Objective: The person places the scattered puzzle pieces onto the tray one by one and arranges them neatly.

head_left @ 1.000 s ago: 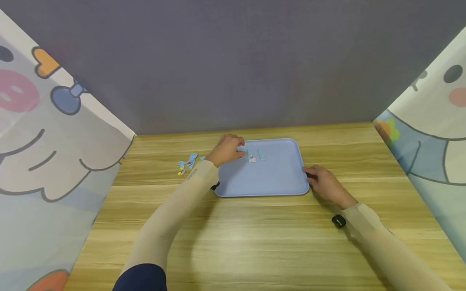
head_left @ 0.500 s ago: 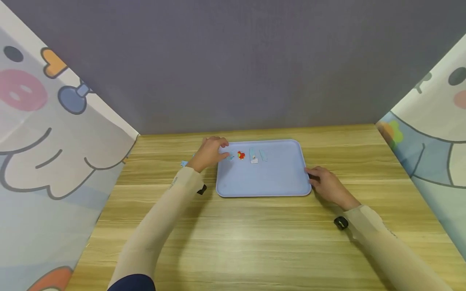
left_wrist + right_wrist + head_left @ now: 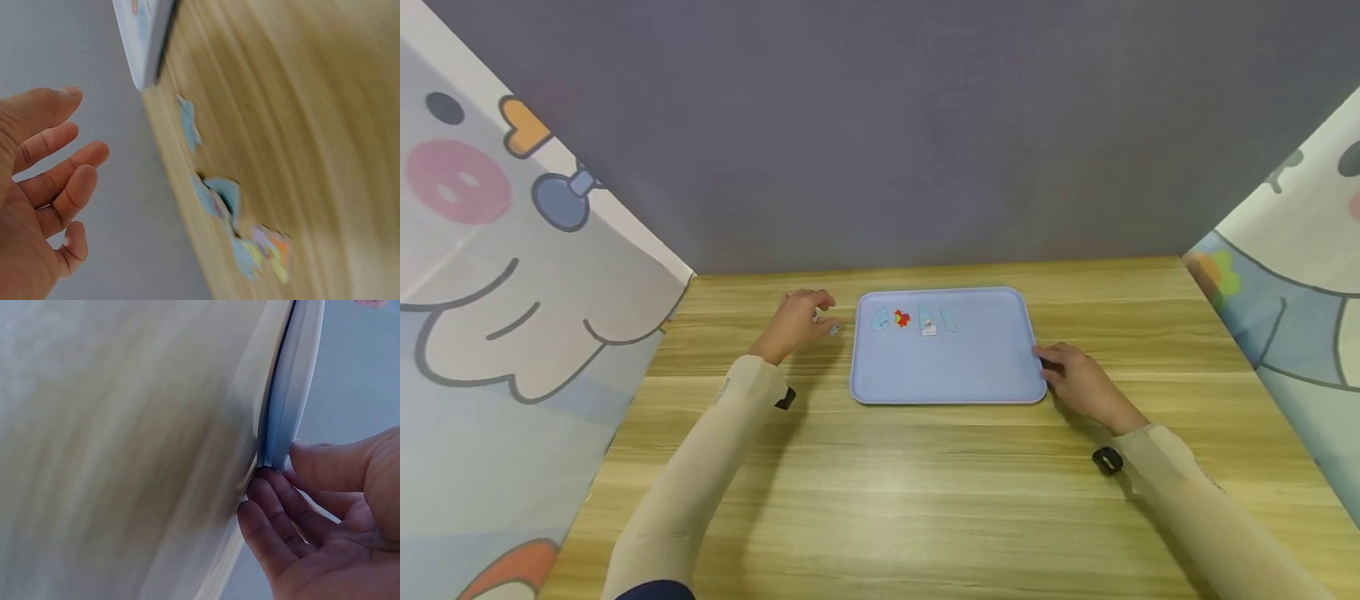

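A pale blue rectangular tray lies on the wooden table in the head view. Along its far side rest a light blue flat piece, a small red piece, a blue-and-white piece and a narrow light blue piece. My right hand pinches the tray's right edge, thumb on the rim and fingers below it in the right wrist view. My left hand hovers left of the tray, its fingers loosely bent and holding nothing. Below it in the left wrist view lies a light blue piece.
More flat pieces lie on the table in the left wrist view: a blue one and a purple, orange and yellow one. A grey wall rises behind the table, with cartoon-printed panels at both sides.
My left hand has moved left, from over the tray to beside it, uncovering the light blue and red pieces. My right hand keeps its hold on the tray's edge.
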`<action>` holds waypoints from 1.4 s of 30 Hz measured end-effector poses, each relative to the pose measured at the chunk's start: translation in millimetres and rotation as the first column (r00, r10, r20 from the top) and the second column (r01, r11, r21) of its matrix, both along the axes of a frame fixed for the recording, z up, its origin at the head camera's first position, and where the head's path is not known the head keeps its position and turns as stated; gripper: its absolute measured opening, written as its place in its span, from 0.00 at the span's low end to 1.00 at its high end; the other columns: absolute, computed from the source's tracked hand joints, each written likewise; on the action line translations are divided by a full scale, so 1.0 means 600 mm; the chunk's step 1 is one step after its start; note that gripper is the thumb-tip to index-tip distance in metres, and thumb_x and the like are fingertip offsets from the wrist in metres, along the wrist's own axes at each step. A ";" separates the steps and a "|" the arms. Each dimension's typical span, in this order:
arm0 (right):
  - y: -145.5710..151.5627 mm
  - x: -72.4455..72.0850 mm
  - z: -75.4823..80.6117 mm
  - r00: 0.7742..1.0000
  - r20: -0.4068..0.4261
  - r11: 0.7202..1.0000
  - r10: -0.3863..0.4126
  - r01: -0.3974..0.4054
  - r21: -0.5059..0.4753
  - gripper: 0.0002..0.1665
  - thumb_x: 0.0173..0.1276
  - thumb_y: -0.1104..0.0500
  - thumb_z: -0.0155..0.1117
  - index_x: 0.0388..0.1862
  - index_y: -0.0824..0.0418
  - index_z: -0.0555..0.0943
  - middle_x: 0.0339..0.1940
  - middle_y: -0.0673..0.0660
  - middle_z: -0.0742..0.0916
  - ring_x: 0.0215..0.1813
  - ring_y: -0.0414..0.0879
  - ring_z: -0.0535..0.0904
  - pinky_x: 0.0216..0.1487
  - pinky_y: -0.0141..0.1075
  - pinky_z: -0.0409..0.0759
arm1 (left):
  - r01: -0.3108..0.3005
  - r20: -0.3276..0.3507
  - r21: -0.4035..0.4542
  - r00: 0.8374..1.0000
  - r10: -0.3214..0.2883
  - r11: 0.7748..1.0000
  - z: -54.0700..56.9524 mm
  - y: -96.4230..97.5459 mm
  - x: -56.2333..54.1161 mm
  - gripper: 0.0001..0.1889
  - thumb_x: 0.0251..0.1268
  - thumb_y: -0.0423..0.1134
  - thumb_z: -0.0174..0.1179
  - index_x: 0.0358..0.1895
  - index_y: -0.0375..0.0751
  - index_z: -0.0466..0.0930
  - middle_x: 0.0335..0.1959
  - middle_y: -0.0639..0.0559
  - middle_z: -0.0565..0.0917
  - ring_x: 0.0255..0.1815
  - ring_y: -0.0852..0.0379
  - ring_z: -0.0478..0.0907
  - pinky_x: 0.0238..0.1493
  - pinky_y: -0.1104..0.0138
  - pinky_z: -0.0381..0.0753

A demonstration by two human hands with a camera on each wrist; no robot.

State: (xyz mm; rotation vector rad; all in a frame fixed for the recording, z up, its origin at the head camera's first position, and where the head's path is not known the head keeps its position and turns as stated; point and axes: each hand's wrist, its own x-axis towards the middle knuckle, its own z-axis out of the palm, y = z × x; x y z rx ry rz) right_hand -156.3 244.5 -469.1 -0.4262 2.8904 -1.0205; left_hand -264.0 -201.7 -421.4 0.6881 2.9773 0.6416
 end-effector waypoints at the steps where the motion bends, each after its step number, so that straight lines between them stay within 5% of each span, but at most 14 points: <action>1: 0.001 0.000 0.000 1.000 0.003 1.000 -0.001 0.001 0.000 0.25 0.64 0.73 0.58 0.60 0.77 0.70 0.48 0.70 0.79 0.50 0.64 0.75 0.50 0.56 0.72 | -0.004 0.004 0.001 1.000 0.004 1.000 -0.002 -0.006 0.002 0.16 0.58 0.39 0.67 0.48 0.39 0.78 0.44 0.44 0.81 0.42 0.45 0.76 0.52 0.47 0.59; 17: 0.005 0.005 0.001 1.000 0.013 1.000 -0.001 0.001 -0.001 0.25 0.64 0.73 0.59 0.60 0.76 0.71 0.48 0.69 0.79 0.49 0.62 0.75 0.48 0.55 0.73 | -0.065 0.058 -0.060 0.996 0.068 0.996 -0.019 -0.084 0.025 0.17 0.59 0.36 0.65 0.51 0.34 0.78 0.44 0.41 0.80 0.49 0.41 0.73 0.56 0.32 0.50; 25: 0.002 0.001 0.000 1.000 0.017 1.000 0.003 -0.003 0.000 0.25 0.64 0.73 0.59 0.61 0.76 0.70 0.48 0.70 0.79 0.49 0.62 0.75 0.48 0.55 0.73 | -0.059 0.060 -0.080 0.996 0.064 0.995 -0.038 -0.102 0.016 0.20 0.59 0.37 0.66 0.55 0.37 0.76 0.54 0.42 0.77 0.55 0.40 0.69 0.54 0.41 0.59; 42: 0.000 -0.001 0.001 0.999 0.030 1.000 0.013 -0.012 -0.005 0.25 0.64 0.73 0.58 0.61 0.77 0.69 0.50 0.71 0.78 0.52 0.64 0.74 0.50 0.55 0.73 | -0.082 0.166 -0.129 0.981 0.103 0.988 -0.056 -0.091 -0.002 0.18 0.62 0.38 0.64 0.53 0.37 0.75 0.39 0.45 0.81 0.46 0.43 0.70 0.51 0.46 0.58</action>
